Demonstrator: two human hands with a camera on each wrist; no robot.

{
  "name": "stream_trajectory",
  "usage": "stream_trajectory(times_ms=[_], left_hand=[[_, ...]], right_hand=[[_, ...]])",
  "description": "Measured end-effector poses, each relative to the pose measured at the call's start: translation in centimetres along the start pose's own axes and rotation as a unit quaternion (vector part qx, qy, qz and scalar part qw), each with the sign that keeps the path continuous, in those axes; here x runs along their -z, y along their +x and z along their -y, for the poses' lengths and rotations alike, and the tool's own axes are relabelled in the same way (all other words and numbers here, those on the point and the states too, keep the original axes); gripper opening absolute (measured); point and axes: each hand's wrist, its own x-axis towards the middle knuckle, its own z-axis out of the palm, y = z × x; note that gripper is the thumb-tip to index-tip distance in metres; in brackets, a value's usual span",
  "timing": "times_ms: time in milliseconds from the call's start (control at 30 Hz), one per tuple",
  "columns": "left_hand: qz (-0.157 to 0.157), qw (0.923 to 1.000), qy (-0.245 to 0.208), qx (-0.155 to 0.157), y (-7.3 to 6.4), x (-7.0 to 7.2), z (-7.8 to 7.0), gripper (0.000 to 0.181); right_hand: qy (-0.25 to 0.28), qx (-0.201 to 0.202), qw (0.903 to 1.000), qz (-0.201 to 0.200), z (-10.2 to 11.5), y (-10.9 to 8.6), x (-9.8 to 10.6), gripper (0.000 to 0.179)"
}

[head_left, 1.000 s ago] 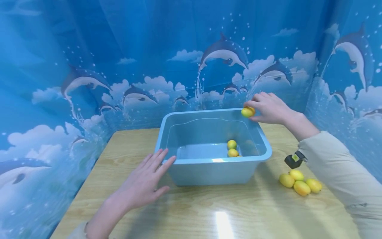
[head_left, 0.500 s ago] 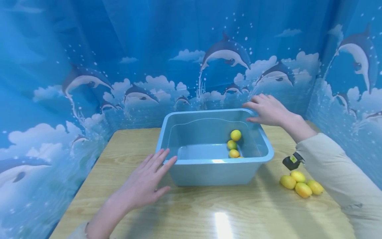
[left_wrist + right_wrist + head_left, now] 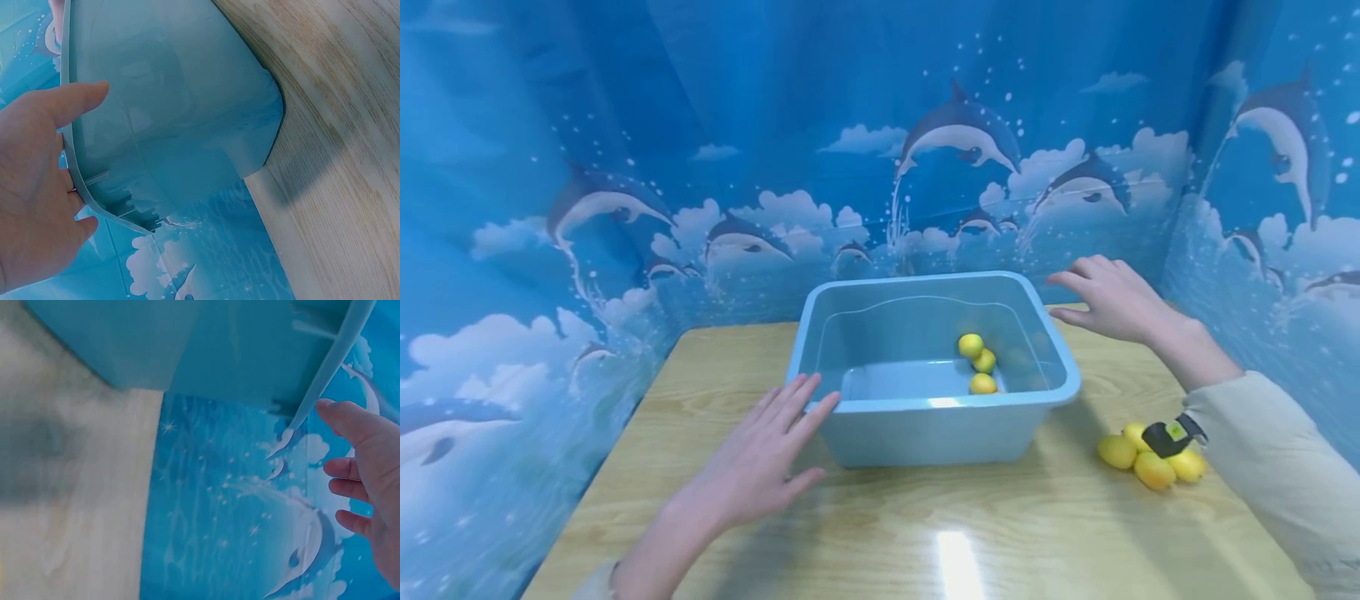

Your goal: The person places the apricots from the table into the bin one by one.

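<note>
A light blue plastic tub (image 3: 925, 433) stands on the wooden table. Inside, at its right end, lie a few small yellow fruits (image 3: 982, 384) that look like lemons or small mangoes; the front wall partly hides them. My left hand (image 3: 760, 454), fingers straight and spread, rests at the tub's front left rim; the left wrist view shows the hand (image 3: 44, 181) beside the rim (image 3: 74, 156). Off the tub's right rim hovers my right hand (image 3: 1112, 300), fingers loose with nothing in them. In the right wrist view that hand (image 3: 375, 469) has its fingers apart.
Several more yellow fruits (image 3: 1153, 471) lie in a cluster on the table (image 3: 865, 533) to the right of the tub, partly behind the black wrist camera (image 3: 1168, 436). A blue dolphin-print curtain (image 3: 790, 125) encloses the table at the back and sides.
My right hand released a yellow fruit into the tub, then moved right and slightly down, away from the rim. The dropped fruit rolled left inside. My left hand stayed in place.
</note>
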Motion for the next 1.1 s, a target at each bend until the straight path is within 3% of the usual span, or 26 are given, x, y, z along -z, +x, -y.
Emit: stream_trajectory(times_ms=[433, 700, 1100], left_hand=[[-0.004, 0.9999, 0.004, 0.012, -0.5, 0.0, 0.1, 0.087], [-0.005, 0.9999, 0.008, 0.008, -0.3, 0.0, 0.1, 0.089], [-0.009, 0.9999, 0.013, -0.001, 0.0, -0.2, -0.1, 0.089]], right_hand=[[0.010, 0.050, 0.9971, -0.057, -0.7, -6.1, -2.7, 0.039], [0.007, 0.030, 0.9982, -0.051, -0.5, -10.2, -3.8, 0.041], [-0.006, 0.007, 1.0000, 0.001, -0.7, -15.0, -4.5, 0.044]])
